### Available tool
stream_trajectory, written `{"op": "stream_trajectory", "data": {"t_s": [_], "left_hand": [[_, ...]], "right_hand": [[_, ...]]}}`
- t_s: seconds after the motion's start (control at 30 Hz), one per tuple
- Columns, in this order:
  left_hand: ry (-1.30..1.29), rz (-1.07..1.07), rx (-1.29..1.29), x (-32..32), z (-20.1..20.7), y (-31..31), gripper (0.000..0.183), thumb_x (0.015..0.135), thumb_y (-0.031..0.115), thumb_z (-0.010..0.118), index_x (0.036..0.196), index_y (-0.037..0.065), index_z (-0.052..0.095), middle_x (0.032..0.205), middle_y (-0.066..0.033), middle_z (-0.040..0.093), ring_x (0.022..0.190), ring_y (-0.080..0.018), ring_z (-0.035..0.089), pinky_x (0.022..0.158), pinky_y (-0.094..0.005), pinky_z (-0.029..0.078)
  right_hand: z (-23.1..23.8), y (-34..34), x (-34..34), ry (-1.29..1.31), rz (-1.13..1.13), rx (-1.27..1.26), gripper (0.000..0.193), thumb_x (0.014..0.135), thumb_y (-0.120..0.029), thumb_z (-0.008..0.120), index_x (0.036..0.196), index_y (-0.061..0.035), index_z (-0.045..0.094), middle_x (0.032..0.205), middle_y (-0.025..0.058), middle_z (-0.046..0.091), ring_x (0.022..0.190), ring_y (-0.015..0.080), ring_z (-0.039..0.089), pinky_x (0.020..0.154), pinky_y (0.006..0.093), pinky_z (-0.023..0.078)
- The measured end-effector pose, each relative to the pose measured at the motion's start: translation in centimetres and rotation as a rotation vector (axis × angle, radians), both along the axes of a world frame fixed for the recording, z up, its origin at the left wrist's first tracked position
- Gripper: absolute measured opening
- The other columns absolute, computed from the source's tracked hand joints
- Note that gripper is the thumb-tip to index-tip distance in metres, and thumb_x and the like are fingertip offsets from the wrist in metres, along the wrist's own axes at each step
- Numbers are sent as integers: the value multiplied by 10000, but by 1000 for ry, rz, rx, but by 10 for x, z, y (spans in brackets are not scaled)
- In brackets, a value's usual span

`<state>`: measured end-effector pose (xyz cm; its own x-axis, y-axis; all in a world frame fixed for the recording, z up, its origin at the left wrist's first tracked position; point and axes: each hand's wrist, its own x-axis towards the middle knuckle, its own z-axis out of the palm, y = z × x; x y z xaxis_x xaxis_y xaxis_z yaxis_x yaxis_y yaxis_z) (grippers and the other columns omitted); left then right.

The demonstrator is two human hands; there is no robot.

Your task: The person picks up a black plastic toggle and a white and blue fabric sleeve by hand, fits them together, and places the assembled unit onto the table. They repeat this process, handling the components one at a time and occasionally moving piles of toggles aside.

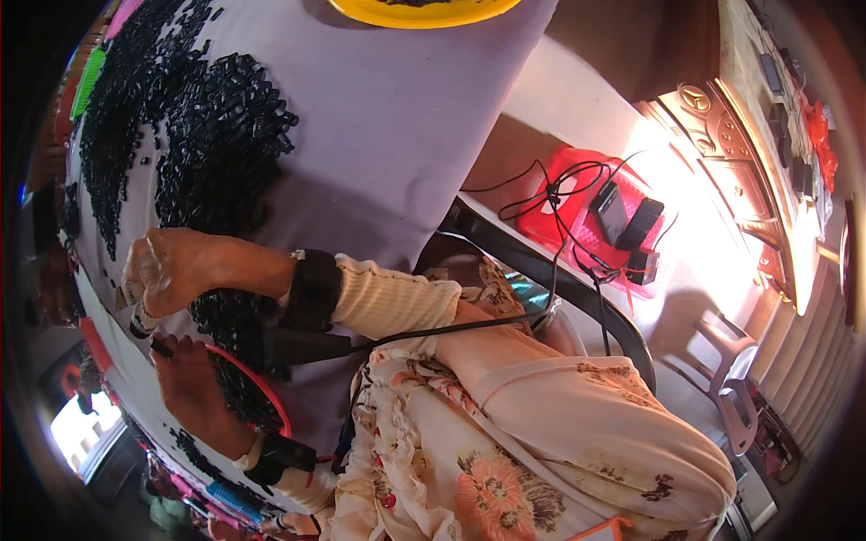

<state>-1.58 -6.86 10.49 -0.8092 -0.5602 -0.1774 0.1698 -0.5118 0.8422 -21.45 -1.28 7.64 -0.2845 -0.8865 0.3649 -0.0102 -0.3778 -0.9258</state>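
Pale table (388, 117) takes up the left side; red-pink basket (586, 236) with a cable tangle (555, 191) sits off its right edge. Work in hand is small black pieces: big loose heap (230, 126) at far left on the table, another batch inside the red-rimmed tray (274, 397) nearer the body. Yellow tray (424, 18) at the far edge also has dark stuff in it, mostly cropped. Left hand (194, 388) is over the red tray's left side, thumb and fingers nearly closed, looks like one black piece (162, 346) pinched at the tips. Right hand (185, 270) is just beyond it, near the heap, fingers curled in; can't tell whether it has hold of anything. Progress: mid-job, I'd judge, one piece being handled, plenty left loose. Can't tell which batch counts as done; heap and tray pieces look alike from here, no finished count to read off.
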Motion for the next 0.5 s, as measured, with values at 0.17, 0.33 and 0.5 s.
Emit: {"op": "stream_trajectory", "data": {"t_s": [0.17, 0.33, 0.5], "left_hand": [[-40, 7, -66, -17, 5, -1, 237, 907, 175, 452, 1070, 4, 466, 937, -82, 518, 813, -163, 449, 750, -306, 374], [-61, 66, -60, -20, 11, 8, 233, 906, 171, 456, 1062, -2, 467, 931, -83, 514, 799, -157, 445, 738, -298, 371], [-53, 54, -34, -16, 2, 4, 227, 906, 166, 455, 1054, -6, 472, 926, -88, 519, 815, -162, 467, 750, -309, 379]], "right_hand": [[-4, 8, -10, -122, 12, 20, 193, 616, -144, 582, 764, -61, 673, 715, 143, 635, 684, 259, 620, 666, 325, 480], [0, 10, -10, -117, 24, 3, 198, 615, -143, 584, 770, -61, 674, 719, 140, 636, 689, 260, 620, 671, 323, 481], [-7, 3, -8, -28, -5, -50, 231, 607, -179, 591, 787, -62, 675, 742, 139, 639, 713, 270, 620, 682, 328, 481]]}}
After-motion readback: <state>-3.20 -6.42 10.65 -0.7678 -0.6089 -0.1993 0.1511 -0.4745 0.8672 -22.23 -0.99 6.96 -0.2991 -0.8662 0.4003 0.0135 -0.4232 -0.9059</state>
